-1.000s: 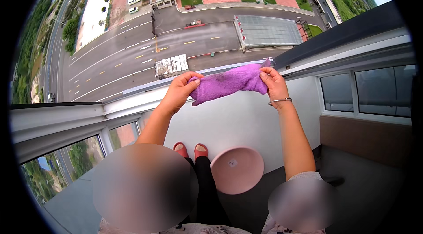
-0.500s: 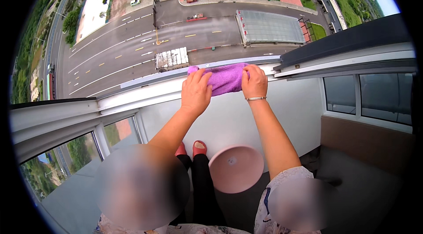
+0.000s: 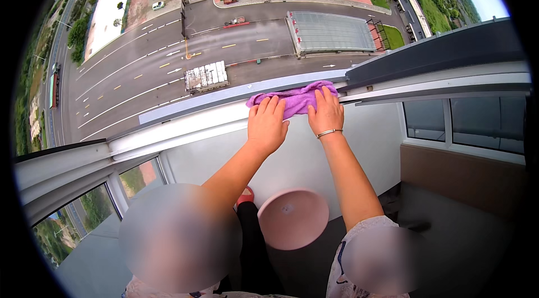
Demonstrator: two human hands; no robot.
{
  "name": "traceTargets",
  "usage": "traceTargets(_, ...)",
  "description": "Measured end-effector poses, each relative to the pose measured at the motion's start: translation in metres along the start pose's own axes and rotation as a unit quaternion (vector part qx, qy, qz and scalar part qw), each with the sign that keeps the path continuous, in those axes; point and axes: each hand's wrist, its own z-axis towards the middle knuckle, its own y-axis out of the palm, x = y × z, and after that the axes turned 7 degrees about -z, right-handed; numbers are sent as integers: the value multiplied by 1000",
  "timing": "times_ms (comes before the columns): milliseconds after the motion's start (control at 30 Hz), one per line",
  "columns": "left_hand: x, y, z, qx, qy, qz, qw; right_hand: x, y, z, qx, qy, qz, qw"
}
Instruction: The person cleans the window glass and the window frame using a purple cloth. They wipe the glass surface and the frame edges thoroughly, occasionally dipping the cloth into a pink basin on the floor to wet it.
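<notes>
A purple cloth (image 3: 297, 104) lies bunched across the white window track (image 3: 191, 125), its far edge over the pale ledge. My left hand (image 3: 268, 125) grips the near left part of it, fingers bent over the fabric and thumb towards the middle. On the cloth's right end, my right hand (image 3: 327, 114) presses with its fingers curled over the folds; a thin bracelet is on that wrist. Both hands are side by side, a short gap of cloth between them. The undersides of the fingers are hidden.
A pink basin (image 3: 293, 220) stands on the floor below my arms, beside my red slipper (image 3: 245, 196). The dark window frame (image 3: 432, 54) runs along the right. Beyond the open window, far below, lie a road (image 3: 168, 68) and a parked truck (image 3: 206, 76).
The cloth has gone from hanging stretched between my hands over the track's near side to lying bunched on the track. Both hands have shifted slightly right in the picture; the view has turned a little.
</notes>
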Motion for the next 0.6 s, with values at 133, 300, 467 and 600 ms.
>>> traceTargets(133, 8, 2, 0, -20, -2, 7, 1000, -7, -14, 14, -206, 83, 51, 974)
traceTargets(300, 19, 24, 27, -56, 11, -5, 998, 6, -23, 51, -277, 156, 13, 948)
traceTargets(467, 30, 34, 49, -122, 3, -32, 992, 0, -29, 53, -325, 100, -97, 935)
traceTargets(600, 25, 36, 44, -100, 33, -26, 994, -3, -30, 52, -312, 113, -73, 941)
